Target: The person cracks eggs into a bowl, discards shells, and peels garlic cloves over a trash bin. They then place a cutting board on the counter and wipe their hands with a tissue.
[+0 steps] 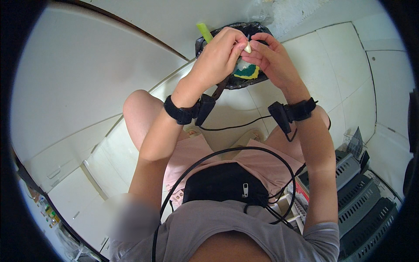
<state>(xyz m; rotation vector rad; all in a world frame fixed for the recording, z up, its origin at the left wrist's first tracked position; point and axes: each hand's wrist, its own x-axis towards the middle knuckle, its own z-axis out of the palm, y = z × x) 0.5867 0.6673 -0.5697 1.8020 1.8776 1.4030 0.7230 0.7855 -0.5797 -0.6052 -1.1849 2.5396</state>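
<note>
Both hands are raised over a bin lined with a black plastic bag (pixel 230 85). My left hand (pixel 217 54) pinches a small pale piece, which looks like a peeled garlic clove (pixel 248 47), between thumb and forefinger. Close against the clove's other side is the thumb of my right hand (pixel 278 62). Its forefinger stretches out above, and its other fingers curl below and behind the piece. Whether the right fingers grip it is unclear. Below the hands, a green and yellow sponge-like item (pixel 247 72) lies in the bag. A light green stalk (pixel 205 32) sticks out at the bag's left edge.
A white cabinet (pixel 91 55) stands to the left. Pale floor tiles (pixel 320 62) extend right of the bin. Grey slotted plastic crates (pixel 360 203) are at lower right. Black cables (pixel 229 149) loop across my lap and between the black wrist straps (pixel 181 109). Clear plastic (pixel 260 11) lies behind the bin.
</note>
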